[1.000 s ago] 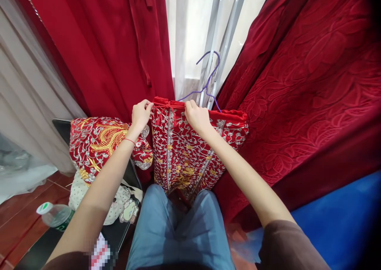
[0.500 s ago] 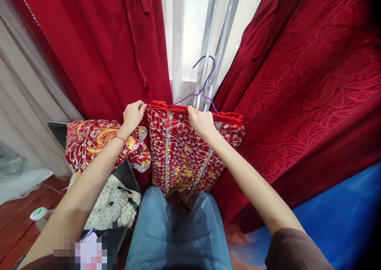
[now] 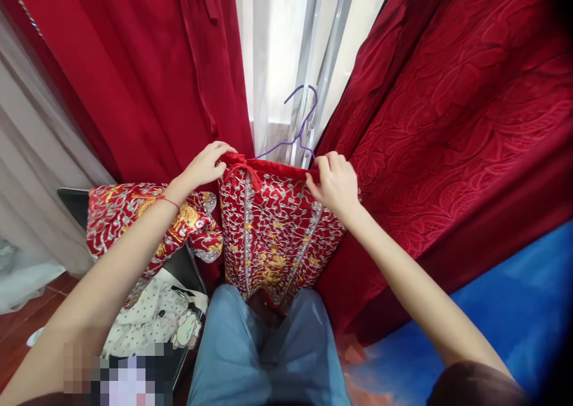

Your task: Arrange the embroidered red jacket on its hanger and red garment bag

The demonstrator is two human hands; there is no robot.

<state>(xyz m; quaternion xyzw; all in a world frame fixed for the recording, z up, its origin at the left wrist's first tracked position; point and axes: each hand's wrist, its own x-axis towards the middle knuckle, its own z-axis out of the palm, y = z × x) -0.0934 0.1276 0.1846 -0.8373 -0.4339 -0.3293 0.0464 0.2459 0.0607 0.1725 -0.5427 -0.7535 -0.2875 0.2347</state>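
Observation:
A red skirt (image 3: 273, 227) embroidered in silver and gold hangs in front of my knees from a purple wire hanger (image 3: 299, 125). My left hand (image 3: 206, 164) grips the left end of its red waistband, by a small tie bow. At the right part of the waistband my right hand (image 3: 333, 182) pinches the fabric just below the hanger's shoulder. The skirt's lower part drops between my blue-jeaned legs.
A matching embroidered red jacket (image 3: 147, 215) lies over a dark chair (image 3: 74, 200) at left, with a white dotted cloth (image 3: 154, 322) below it. Red curtains (image 3: 152, 71) and a red embossed drape (image 3: 452, 131) flank a sheer white curtain (image 3: 273, 48). Blue cloth (image 3: 501, 310) lies lower right.
My right hand slid rightward along the waistband, from near the middle to the right side. My left hand stayed at the left end. The view shifted right, so the bottle at lower left left the frame.

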